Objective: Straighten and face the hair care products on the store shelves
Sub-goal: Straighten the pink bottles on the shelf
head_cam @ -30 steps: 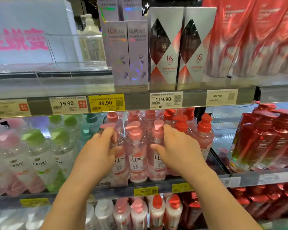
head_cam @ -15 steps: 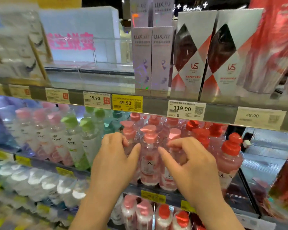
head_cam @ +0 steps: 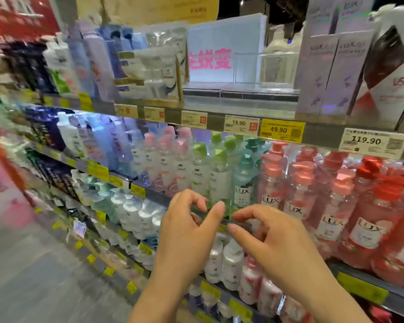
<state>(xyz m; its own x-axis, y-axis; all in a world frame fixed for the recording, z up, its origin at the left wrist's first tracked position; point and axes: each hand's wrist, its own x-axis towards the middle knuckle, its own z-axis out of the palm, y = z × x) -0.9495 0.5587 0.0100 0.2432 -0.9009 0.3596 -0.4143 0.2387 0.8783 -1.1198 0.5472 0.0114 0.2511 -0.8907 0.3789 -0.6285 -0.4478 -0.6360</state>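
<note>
Pink Lux pump bottles (head_cam: 299,197) stand in rows on the middle shelf at the right, labels facing out. Left of them stand a teal Lux bottle (head_cam: 243,183) and clear Dove bottles with green caps (head_cam: 200,169) and pink caps (head_cam: 165,159). My left hand (head_cam: 187,231) and my right hand (head_cam: 271,238) hover in front of the shelf edge, below the green Dove and teal Lux bottles. Both hands hold nothing, fingers curled and apart. The view is blurred at the left.
The upper shelf carries Lux boxes (head_cam: 334,73), a VS box (head_cam: 387,78), a white sign with pink letters (head_cam: 219,52) and refill pouches (head_cam: 154,71). Price tags (head_cam: 281,130) line the shelf edges. White bottles (head_cam: 231,262) fill the lower shelf. The aisle floor (head_cam: 33,276) lies at left.
Both hands have let go of the pink Lux bottles and moved left, now in front of the green Dove and teal Lux bottles. The view has swung left along the shelves.
</note>
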